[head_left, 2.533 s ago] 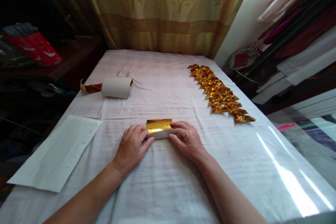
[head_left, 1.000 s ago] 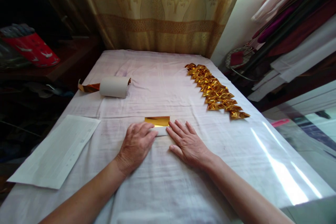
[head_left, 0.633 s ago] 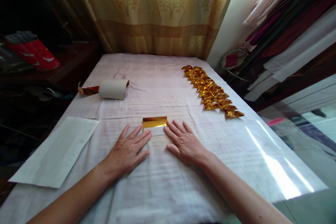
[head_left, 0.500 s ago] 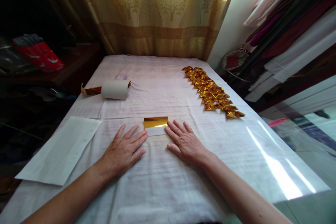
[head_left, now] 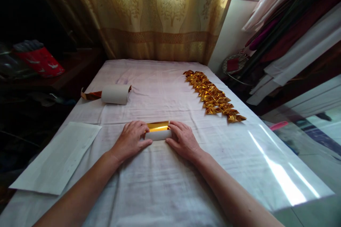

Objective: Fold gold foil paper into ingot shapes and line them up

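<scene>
A small sheet of gold foil paper lies on the white cloth, its near edge turned up so a pale strip shows in front of the shiny gold. My left hand grips its left end, thumb at the near edge and fingers curled over the top. At the opposite end, my right hand holds it the same way, thumb in front and fingers behind. The palms and parts of the sheet's ends are hidden.
Folded gold foil pieces lie in rows at the back right. A roll of paper with a loose foil end rests at the back left. White sheets lie at the left edge of the cloth-covered table. Behind hangs a curtain.
My hands have gone from lying flat beside the foil paper to curled fingers gripping both ends. The paper's near edge now stands raised. The view has shifted slightly.
</scene>
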The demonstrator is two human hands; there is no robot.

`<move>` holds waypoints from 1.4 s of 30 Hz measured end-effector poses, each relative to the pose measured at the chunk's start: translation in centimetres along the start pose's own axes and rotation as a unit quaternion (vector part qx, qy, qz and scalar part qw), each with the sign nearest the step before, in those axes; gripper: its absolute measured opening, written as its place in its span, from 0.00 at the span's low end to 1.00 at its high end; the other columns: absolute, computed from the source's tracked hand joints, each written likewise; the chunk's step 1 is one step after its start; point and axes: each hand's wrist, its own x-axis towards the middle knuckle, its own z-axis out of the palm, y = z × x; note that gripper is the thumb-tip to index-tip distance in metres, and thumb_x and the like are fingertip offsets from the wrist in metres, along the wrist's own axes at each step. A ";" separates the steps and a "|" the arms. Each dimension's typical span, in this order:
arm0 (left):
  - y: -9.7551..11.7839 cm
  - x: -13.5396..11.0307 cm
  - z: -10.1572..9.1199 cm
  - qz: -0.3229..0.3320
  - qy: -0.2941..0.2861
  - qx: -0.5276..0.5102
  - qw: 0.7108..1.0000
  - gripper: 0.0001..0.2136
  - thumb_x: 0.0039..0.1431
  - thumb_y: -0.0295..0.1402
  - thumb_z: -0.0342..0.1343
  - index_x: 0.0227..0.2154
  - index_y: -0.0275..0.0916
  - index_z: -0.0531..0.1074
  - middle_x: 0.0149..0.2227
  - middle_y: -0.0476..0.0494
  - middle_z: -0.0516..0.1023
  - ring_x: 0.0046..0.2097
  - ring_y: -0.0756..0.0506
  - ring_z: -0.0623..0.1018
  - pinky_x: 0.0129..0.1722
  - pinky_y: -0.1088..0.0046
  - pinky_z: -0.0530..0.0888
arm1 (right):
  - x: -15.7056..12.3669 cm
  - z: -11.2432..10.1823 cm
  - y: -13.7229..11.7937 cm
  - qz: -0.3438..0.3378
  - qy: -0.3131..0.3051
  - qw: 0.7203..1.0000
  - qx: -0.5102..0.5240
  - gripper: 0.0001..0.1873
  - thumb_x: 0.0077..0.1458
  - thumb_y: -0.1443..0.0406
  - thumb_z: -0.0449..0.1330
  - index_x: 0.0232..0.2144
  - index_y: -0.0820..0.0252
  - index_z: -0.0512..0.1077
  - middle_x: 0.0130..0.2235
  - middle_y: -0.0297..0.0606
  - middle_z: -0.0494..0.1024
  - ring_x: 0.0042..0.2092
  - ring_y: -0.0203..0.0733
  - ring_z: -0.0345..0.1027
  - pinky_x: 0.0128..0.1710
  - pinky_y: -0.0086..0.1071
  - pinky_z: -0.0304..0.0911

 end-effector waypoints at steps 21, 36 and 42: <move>-1.0 5.7 -0.7 -0.176 0.138 -0.190 0.956 0.16 0.61 0.43 0.53 0.47 0.41 0.69 0.27 0.52 0.78 0.30 0.47 0.78 0.31 0.75 0.71 | 9.1 -0.9 0.6 0.119 0.077 0.985 0.101 0.10 0.60 0.62 0.54 0.39 0.55 0.74 0.31 0.34 0.80 0.32 0.40 0.73 0.33 0.30 0.66; -1.2 3.9 3.1 0.041 0.060 0.048 0.996 0.19 0.64 0.42 0.54 0.55 0.42 0.71 0.58 0.38 0.74 0.60 0.38 0.71 0.62 0.51 0.63 | 10.3 2.8 3.4 0.097 0.062 0.991 0.067 0.21 0.62 0.61 0.51 0.54 0.60 0.70 0.31 0.38 0.81 0.34 0.44 0.74 0.40 0.36 0.66; -1.1 3.7 3.3 0.006 0.051 0.069 0.996 0.24 0.61 0.44 0.57 0.58 0.40 0.68 0.59 0.38 0.72 0.61 0.36 0.69 0.63 0.49 0.59 | 7.9 1.2 3.2 0.055 0.031 0.987 0.147 0.20 0.60 0.65 0.51 0.54 0.59 0.69 0.32 0.35 0.80 0.36 0.42 0.74 0.44 0.36 0.65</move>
